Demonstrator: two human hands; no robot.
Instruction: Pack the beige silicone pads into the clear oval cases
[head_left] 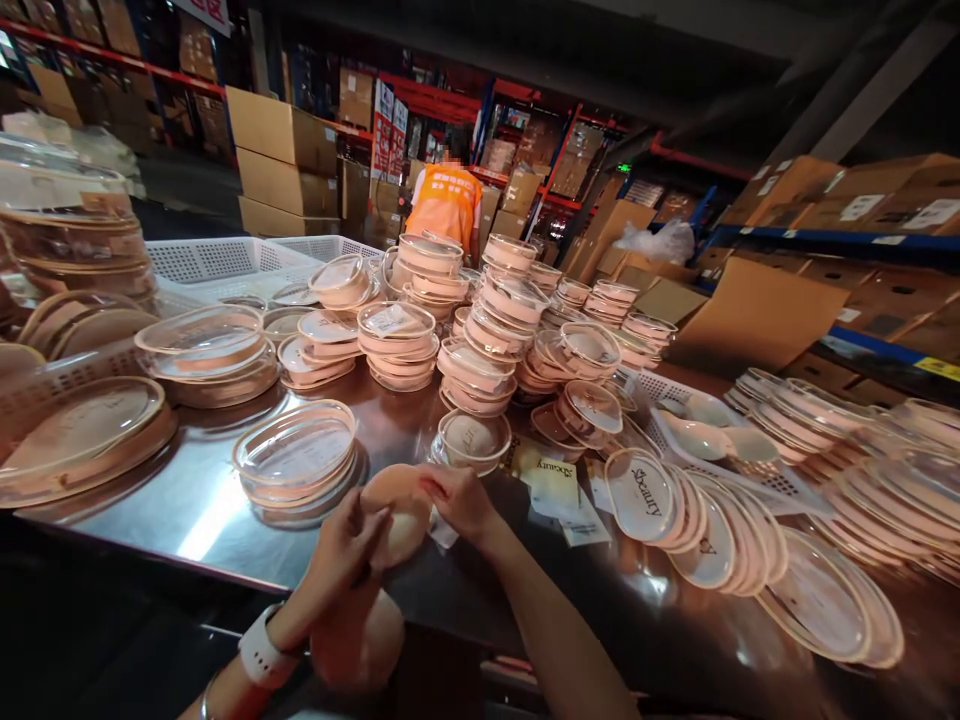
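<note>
My left hand (351, 540), with a white watch on its wrist, grips the near side of a beige bra cup (397, 485). The fingers of my right hand (457, 500) pinch the cup's right edge. Another beige cup (367, 640) hangs below my left hand; whether the two are joined is hidden. Just beyond my hands stands a small round clear case (474, 440). To the left lies a short stack of oval clear cases (296, 455) with pinkish contents. Printed cards (556, 485) reading "beauty" lie right of my right hand.
Several stacks of clear cases (495, 320) line the back of the metal table (217, 510). Cases with printed lids (645, 495) lean in a row at right. A white basket (750, 475) holds pale cups. Beyond, a person in an orange vest (444, 205) stands near cartons (281, 130).
</note>
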